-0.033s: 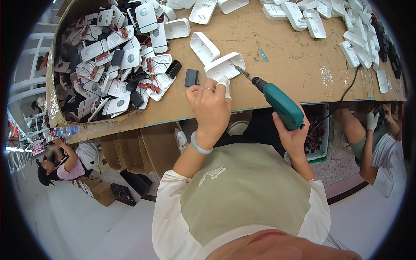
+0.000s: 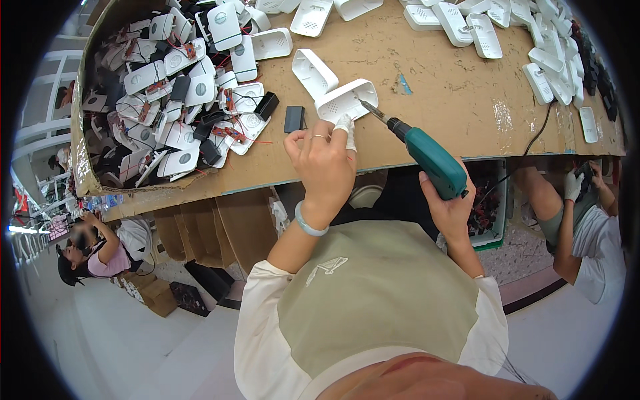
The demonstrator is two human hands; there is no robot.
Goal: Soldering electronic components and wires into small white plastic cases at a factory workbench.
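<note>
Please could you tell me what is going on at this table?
A person's right hand holds a teal power screwdriver, its tip over an open white plastic housing; contact is unclear. The left hand is at the housing's near edge. A second white housing and a dark block lie close by, with a cardboard box full of white cases to the left.

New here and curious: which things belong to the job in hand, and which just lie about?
Apparently in use:
- green power tool
- white casing at its tip

Apparently lying about:
- second casing beside it
- dark block
- heaped white parts at left
</note>
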